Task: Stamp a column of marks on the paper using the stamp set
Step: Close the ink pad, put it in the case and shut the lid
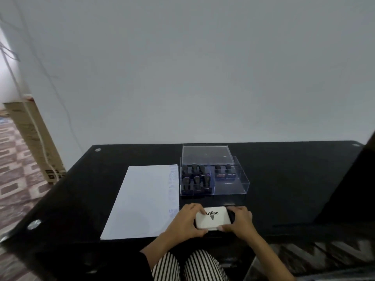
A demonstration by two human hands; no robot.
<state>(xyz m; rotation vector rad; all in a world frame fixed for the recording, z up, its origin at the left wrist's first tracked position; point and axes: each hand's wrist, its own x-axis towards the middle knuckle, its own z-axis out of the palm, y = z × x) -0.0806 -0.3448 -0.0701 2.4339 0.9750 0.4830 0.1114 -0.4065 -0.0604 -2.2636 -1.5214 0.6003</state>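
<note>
A white ink pad case [212, 219] marked "Artline" lies near the front edge of the black table [294, 189]. My left hand [187, 221] grips its left end and my right hand [239, 220] grips its right end, thumbs on the front edge. A white paper sheet [142, 201] lies to the left, with a column of faint blue marks along its right edge. Behind the pad stands a clear plastic box [233, 187] holding several dark-handled stamps [195, 179].
The box's clear lid [205, 154] leans at the back of the box. A tall cardboard box [34, 138] stands on the patterned floor at the left. My striped trousers [190, 266] show below the table edge.
</note>
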